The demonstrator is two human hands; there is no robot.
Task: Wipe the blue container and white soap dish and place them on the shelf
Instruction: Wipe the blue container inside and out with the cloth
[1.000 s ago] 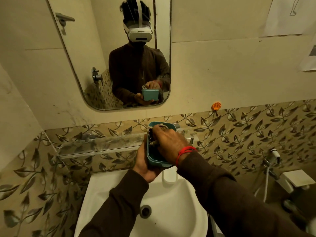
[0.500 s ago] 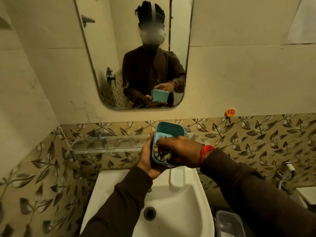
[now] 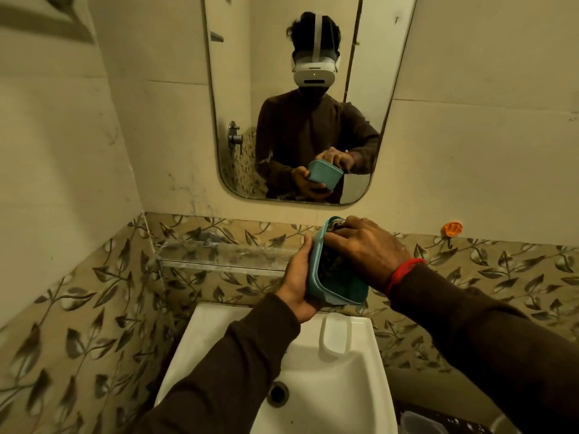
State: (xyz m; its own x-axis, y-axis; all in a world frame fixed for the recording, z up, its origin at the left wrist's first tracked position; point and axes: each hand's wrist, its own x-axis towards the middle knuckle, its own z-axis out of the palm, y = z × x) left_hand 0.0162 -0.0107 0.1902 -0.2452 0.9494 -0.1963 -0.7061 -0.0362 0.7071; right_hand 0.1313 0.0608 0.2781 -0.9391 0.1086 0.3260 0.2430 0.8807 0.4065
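The blue container [image 3: 340, 285] is held tilted above the sink, its opening turned towards me and to the right. My left hand [image 3: 299, 281] grips its left side and underside. My right hand [image 3: 366, 249] reaches into the opening, fingers closed on a dark patterned cloth [image 3: 330, 261] pressed against the inside. The white soap dish [image 3: 335, 336] lies on the sink's back rim, just below the container. A clear glass shelf [image 3: 225, 253] runs along the wall behind, to the left of my hands.
A white sink [image 3: 313, 386] with a dark drain hole [image 3: 278, 391] sits below. A mirror [image 3: 297, 98] hangs above and reflects me. An orange hook [image 3: 452, 229] is stuck on the wall at right. A clear plastic tub [image 3: 421, 424] shows at the bottom right.
The view has swung left and down. The container has tilted further to the right, and my right hand has pushed the cloth deeper along its inside.
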